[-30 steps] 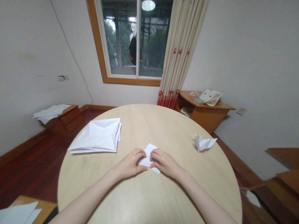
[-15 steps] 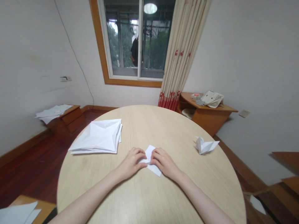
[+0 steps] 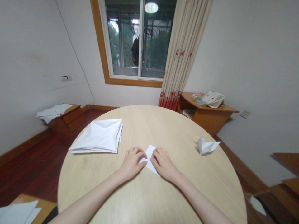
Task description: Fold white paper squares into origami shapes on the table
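A small folded white paper lies on the round light-wood table in front of me. My left hand presses on its left side with fingers bent and close together. From the right, my right hand pinches the paper's edge, its fingertips almost meeting the left hand's. Most of the paper is hidden beneath both hands.
A stack of creased white sheets lies at the table's left. A finished folded paper figure sits near the right edge. Low wooden cabinets stand by the walls, one with papers, one with a bag. More paper shows at bottom left.
Both hands have stayed on the small paper, their fingers shifting slightly and flattening it against the table. The view has drifted a little.
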`<state>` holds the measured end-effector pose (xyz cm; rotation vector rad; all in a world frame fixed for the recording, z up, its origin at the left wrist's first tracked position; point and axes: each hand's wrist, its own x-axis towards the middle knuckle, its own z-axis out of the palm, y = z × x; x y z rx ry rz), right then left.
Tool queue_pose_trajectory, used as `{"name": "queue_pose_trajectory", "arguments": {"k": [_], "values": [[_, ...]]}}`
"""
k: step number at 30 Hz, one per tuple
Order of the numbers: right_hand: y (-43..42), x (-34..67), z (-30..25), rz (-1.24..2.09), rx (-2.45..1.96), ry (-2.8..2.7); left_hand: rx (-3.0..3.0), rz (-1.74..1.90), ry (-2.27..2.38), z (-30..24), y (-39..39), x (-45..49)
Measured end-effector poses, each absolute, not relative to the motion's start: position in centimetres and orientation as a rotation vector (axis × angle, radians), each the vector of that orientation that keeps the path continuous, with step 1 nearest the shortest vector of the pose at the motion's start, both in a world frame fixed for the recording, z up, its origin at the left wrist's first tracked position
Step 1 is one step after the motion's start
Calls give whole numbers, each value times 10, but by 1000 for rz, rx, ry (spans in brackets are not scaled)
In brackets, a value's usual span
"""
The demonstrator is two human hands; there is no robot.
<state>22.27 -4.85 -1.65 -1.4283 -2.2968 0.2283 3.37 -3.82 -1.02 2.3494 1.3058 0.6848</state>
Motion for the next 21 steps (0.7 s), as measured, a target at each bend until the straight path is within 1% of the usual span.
{"name": "queue_pose_trajectory", "arguments": {"k": [6,12,21], "values": [[-50,218,-18,154,-1493,-2304,2337,692,1363,-12,-38,38],[-50,219,-17,149,-1512,-2315,2332,689,1365,-11,-36,38],[-44,224,-12,297,-1530,-2310,2348,664,1332,-14,-31,34]]}}
